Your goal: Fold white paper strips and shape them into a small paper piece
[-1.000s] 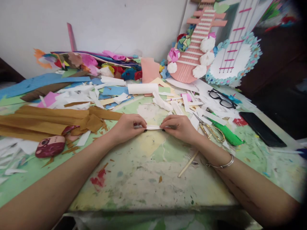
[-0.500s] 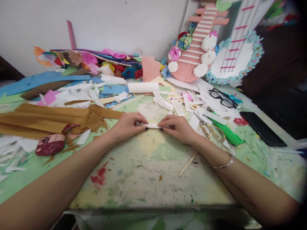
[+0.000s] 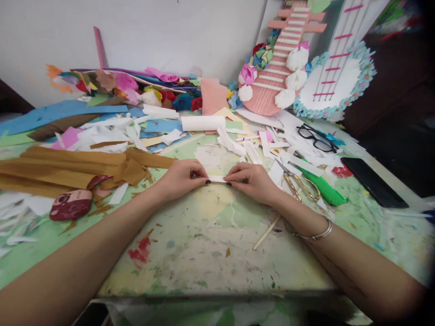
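Observation:
A narrow white paper strip (image 3: pixel 216 179), folded or rolled, stretches between my two hands just above the middle of the table. My left hand (image 3: pixel 185 180) pinches its left end between thumb and fingers. At the other end my right hand (image 3: pixel 252 182) grips it the same way, the fingertips bent down onto it. Both ends of the strip are hidden under the fingers. Gold-handled scissors (image 3: pixel 301 183) lie just right of my right hand. A thin wooden stick (image 3: pixel 267 233) rests below my right wrist.
Brown crepe paper (image 3: pixel 68 170) and a dark red rounded case (image 3: pixel 70 205) lie to the left. Behind my hands is a white paper roll (image 3: pixel 203 123) among scraps. Glasses (image 3: pixel 317 138), a phone (image 3: pixel 374 182) and a green piece (image 3: pixel 322 185) are at right. Paper-decorated instruments (image 3: pixel 272 86) lean on the wall.
The fingers have shifted slightly along the white paper strip, which looks flatter and smoother now. Both hands keep hold of it in nearly the same place. The view has moved slightly.

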Demonstrator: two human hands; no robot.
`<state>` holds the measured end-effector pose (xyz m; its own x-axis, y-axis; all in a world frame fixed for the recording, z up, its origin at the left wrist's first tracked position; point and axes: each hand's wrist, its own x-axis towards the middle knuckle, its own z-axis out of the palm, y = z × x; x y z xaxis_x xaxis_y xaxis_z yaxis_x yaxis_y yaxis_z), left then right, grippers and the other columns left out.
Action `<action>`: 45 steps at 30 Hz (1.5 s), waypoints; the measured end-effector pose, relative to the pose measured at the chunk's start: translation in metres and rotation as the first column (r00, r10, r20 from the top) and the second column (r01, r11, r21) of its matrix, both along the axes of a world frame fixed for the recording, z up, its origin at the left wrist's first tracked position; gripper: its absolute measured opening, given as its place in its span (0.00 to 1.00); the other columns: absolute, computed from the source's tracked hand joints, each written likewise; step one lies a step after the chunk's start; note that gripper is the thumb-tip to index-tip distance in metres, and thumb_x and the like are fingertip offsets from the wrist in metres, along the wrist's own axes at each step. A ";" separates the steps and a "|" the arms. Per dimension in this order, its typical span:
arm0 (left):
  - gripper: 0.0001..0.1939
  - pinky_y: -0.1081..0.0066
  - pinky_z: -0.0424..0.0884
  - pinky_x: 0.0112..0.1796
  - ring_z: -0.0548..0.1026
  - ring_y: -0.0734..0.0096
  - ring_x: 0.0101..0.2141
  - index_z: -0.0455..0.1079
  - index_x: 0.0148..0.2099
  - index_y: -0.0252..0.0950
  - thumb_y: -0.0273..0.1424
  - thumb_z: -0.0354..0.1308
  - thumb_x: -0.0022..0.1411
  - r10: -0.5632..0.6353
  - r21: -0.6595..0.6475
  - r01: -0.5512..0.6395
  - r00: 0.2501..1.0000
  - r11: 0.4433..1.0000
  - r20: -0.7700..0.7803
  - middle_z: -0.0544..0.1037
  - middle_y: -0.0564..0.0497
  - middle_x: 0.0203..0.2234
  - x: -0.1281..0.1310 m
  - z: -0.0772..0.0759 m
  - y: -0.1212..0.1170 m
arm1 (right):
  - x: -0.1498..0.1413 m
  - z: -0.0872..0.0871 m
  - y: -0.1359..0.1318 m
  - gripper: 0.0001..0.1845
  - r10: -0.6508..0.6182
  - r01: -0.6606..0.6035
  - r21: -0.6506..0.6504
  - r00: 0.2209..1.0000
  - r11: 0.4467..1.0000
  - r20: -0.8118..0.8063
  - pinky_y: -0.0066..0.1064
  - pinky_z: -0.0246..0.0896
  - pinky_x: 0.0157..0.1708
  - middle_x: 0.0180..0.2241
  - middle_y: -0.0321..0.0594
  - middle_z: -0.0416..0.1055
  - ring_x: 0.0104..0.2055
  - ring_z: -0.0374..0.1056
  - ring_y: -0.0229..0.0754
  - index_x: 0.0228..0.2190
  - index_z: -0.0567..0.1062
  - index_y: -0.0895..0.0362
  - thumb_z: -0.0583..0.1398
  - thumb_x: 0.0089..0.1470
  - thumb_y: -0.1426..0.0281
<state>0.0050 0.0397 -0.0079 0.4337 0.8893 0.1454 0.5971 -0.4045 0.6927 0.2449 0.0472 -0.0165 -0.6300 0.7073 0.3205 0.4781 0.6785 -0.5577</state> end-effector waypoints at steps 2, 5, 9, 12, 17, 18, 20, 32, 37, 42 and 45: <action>0.10 0.72 0.65 0.30 0.72 0.72 0.29 0.76 0.29 0.35 0.37 0.59 0.54 0.002 -0.015 -0.001 1.000 1.000 0.026 0.77 0.49 0.29 -0.001 0.001 0.000 | 0.000 0.001 -0.001 0.11 -0.014 0.013 -0.024 1.000 1.000 -0.017 0.32 0.64 0.37 0.35 0.41 0.76 0.36 0.70 0.39 0.36 0.82 0.52 0.60 0.53 0.74; 0.09 0.72 0.66 0.30 0.73 0.71 0.29 0.77 0.28 0.36 0.36 0.62 0.51 0.037 -0.037 -0.034 0.996 0.999 0.082 0.79 0.49 0.29 0.000 0.003 -0.002 | -0.001 0.002 -0.001 0.10 -0.044 0.041 -0.072 0.998 0.997 -0.051 0.31 0.64 0.36 0.35 0.39 0.76 0.35 0.71 0.38 0.33 0.82 0.51 0.61 0.52 0.73; 0.07 0.76 0.62 0.23 0.69 0.75 0.22 0.76 0.27 0.36 0.35 0.64 0.49 0.156 -0.137 -0.136 0.977 0.981 0.149 0.76 0.52 0.20 0.002 0.005 -0.006 | -0.002 0.002 -0.003 0.08 -0.103 0.079 -0.169 0.984 0.982 -0.144 0.29 0.64 0.34 0.32 0.38 0.77 0.32 0.71 0.36 0.31 0.82 0.53 0.62 0.49 0.74; 0.09 0.76 0.61 0.22 0.68 0.76 0.21 0.77 0.34 0.35 0.34 0.64 0.49 0.167 -0.115 -0.150 0.974 0.982 0.151 0.75 0.53 0.20 0.002 0.003 -0.006 | -0.003 0.001 -0.004 0.07 -0.163 0.109 -0.249 0.965 0.962 -0.205 0.28 0.63 0.30 0.28 0.37 0.77 0.29 0.70 0.35 0.30 0.81 0.56 0.63 0.47 0.74; 0.10 0.74 0.63 0.27 0.69 0.75 0.26 0.79 0.38 0.37 0.34 0.59 0.55 0.038 0.017 -0.039 0.998 0.999 0.045 0.76 0.51 0.27 0.003 0.001 -0.003 | -0.004 -0.002 -0.004 0.07 -0.166 0.121 -0.229 0.968 0.966 -0.189 0.27 0.61 0.28 0.26 0.36 0.76 0.27 0.67 0.34 0.29 0.81 0.56 0.62 0.47 0.75; 0.10 0.73 0.63 0.28 0.69 0.74 0.26 0.79 0.36 0.37 0.33 0.58 0.55 0.030 0.031 -0.031 0.999 0.999 0.023 0.75 0.51 0.27 0.003 0.001 -0.003 | -0.004 -0.002 -0.004 0.08 -0.162 0.123 -0.211 0.970 0.970 -0.179 0.27 0.61 0.28 0.26 0.36 0.76 0.27 0.67 0.34 0.29 0.81 0.56 0.61 0.47 0.75; 0.10 0.72 0.63 0.29 0.70 0.73 0.27 0.79 0.35 0.37 0.33 0.58 0.56 0.041 0.041 -0.041 0.999 0.998 0.000 0.75 0.50 0.26 0.004 0.000 -0.003 | -0.004 -0.002 -0.003 0.09 -0.156 0.132 -0.159 0.976 0.978 -0.151 0.28 0.60 0.29 0.27 0.36 0.76 0.28 0.68 0.35 0.30 0.81 0.56 0.61 0.48 0.76; 0.11 0.75 0.62 0.27 0.69 0.74 0.25 0.76 0.35 0.34 0.34 0.56 0.55 0.014 -0.110 -0.011 1.000 0.994 0.021 0.77 0.51 0.24 0.009 0.005 -0.011 | -0.012 0.006 -0.009 0.09 -0.059 0.058 -0.015 0.992 0.998 -0.113 0.29 0.63 0.37 0.32 0.39 0.77 0.35 0.71 0.37 0.32 0.79 0.58 0.59 0.52 0.77; 0.11 0.75 0.65 0.28 0.73 0.72 0.27 0.64 0.30 0.35 0.34 0.63 0.50 -0.057 -0.439 0.176 0.961 0.881 0.271 0.74 0.53 0.25 0.011 0.017 -0.017 | -0.015 0.016 -0.023 0.10 0.120 -0.112 0.102 0.990 0.988 -0.071 0.28 0.62 0.35 0.31 0.42 0.75 0.35 0.69 0.38 0.34 0.78 0.60 0.56 0.56 0.77; 0.19 0.73 0.67 0.30 0.74 0.70 0.29 0.60 0.43 0.39 0.30 0.65 0.51 -0.062 -0.663 0.381 0.890 0.645 0.451 0.75 0.54 0.30 0.019 0.023 -0.030 | -0.023 0.022 -0.036 0.12 0.251 -0.221 0.266 0.964 0.939 -0.087 0.29 0.61 0.37 0.32 0.44 0.74 0.36 0.66 0.37 0.32 0.77 0.61 0.53 0.58 0.77; 0.21 0.76 0.65 0.28 0.71 0.73 0.29 0.66 0.43 0.38 0.25 0.66 0.46 -0.082 -0.683 0.399 0.891 0.613 0.447 0.73 0.56 0.28 0.029 0.025 -0.042 | -0.027 0.024 -0.041 0.10 0.270 -0.243 0.412 0.963 0.878 -0.006 0.32 0.58 0.39 0.32 0.40 0.75 0.36 0.63 0.38 0.32 0.76 0.59 0.54 0.58 0.76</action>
<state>0.0336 -0.0020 0.0167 0.7091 0.6235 -0.3292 0.2201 0.2479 0.9435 0.2175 0.0063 0.0075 -0.7417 0.3244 0.5871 0.2305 0.9452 -0.2311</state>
